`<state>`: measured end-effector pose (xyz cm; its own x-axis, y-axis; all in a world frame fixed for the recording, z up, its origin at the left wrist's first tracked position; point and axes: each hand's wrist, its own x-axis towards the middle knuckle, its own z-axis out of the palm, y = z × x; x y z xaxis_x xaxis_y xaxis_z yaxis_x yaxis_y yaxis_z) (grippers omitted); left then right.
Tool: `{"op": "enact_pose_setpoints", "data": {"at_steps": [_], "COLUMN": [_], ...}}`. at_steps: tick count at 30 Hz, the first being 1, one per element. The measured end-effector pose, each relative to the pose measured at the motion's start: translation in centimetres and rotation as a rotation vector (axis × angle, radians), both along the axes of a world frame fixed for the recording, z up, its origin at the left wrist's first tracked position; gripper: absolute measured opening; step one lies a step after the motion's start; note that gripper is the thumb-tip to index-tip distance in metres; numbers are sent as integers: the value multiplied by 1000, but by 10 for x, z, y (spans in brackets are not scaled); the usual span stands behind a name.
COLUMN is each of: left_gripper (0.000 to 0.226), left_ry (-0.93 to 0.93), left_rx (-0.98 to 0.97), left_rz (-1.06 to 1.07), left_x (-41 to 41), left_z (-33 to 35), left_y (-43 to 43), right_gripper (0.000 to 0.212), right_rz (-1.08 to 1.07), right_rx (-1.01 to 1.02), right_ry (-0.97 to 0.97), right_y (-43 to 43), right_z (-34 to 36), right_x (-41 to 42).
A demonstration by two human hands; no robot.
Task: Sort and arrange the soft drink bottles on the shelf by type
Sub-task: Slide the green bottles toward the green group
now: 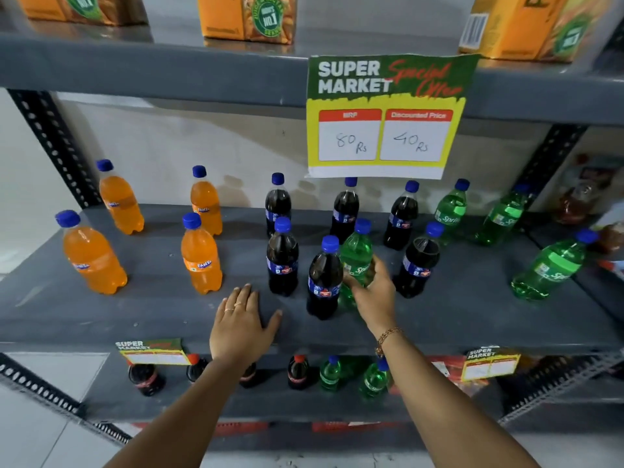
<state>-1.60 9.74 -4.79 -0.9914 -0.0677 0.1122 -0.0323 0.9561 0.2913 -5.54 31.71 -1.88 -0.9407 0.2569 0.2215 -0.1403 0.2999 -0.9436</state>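
one green bottle stands among the dark ones

your right hand point(373, 292) is closed around the green bottle point(356, 256) that stands in the middle of the shelf point(101, 315), touching it on its right side. this bottle is upright, its long axis vertical, cap on top. a dark cola bottle point(323, 282) stands just to the left of it, almost touching. your left hand point(241, 322) lies flat and open on the shelf, further left of the green bottle and holding nothing, so the right hand is the nearer one.

the other green bottles stand well to the right of it, so i judge the move goes that way, past the dark bottle point(418, 265) just right of your hand.

count on this shelf: four orange bottles point(201, 261), six dark cola bottles, four green bottles, including the one you hold.
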Motion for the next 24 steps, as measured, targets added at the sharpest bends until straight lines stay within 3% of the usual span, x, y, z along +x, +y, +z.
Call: {"op": "enact_pose_setpoints", "data": {"at_steps": [7,11,14,24], "left_gripper": [70,71,71,69], "left_ry": [28,33,39,29], "left_rx": [84,82,61,34], "left_rz": [104,157,156,156], "left_x": [0,2,1,5], "left_z": [0,-2,-3,-1], "left_y": [8,20,22,25], "right_gripper": [57,57,72,60], "right_rz": [-101,-266,-423,-598], "right_rx": [-94,-98,-104,13], "right_ry": [108,193,199,77], "right_y": [24,52,82,169], "right_z": [-22,-23,-24,-10], "right_x": [42,67,62,-2]}}
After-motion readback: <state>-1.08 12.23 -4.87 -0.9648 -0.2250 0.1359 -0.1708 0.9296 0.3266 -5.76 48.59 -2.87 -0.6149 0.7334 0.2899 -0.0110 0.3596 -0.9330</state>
